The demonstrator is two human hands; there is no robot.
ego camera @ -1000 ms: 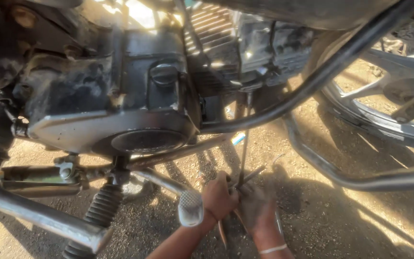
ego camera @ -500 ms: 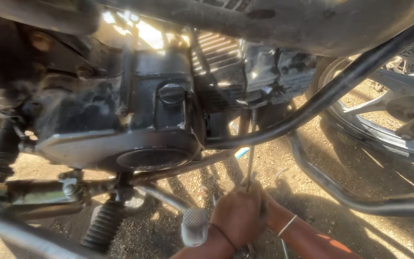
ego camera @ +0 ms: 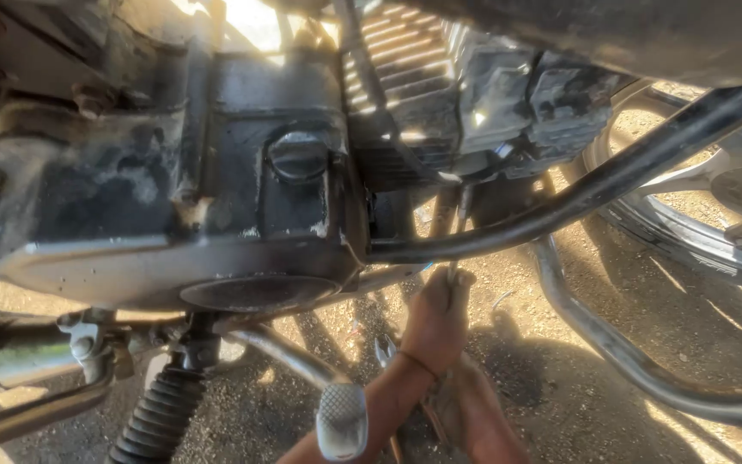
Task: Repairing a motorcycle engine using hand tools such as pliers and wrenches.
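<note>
Two hands work low under the motorcycle engine (ego camera: 216, 198). The left hand (ego camera: 436, 322), just below the frame tube (ego camera: 611, 185), is closed round a thin metal tool shaft (ego camera: 451, 273) pointing up toward the engine's underside. The right hand (ego camera: 474, 412) rests lower, near the gravel; whether it grips anything cannot be told.

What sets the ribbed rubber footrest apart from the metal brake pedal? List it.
1. The ribbed rubber footrest is black and round like a tube; the metal brake pedal is a flat, silvery pad.
2. The footrest has rings around it; the pedal has a fine studded face.
3. The footrest slants toward the lower left; the pedal faces the camera.
Both sit low under the engine.
</note>
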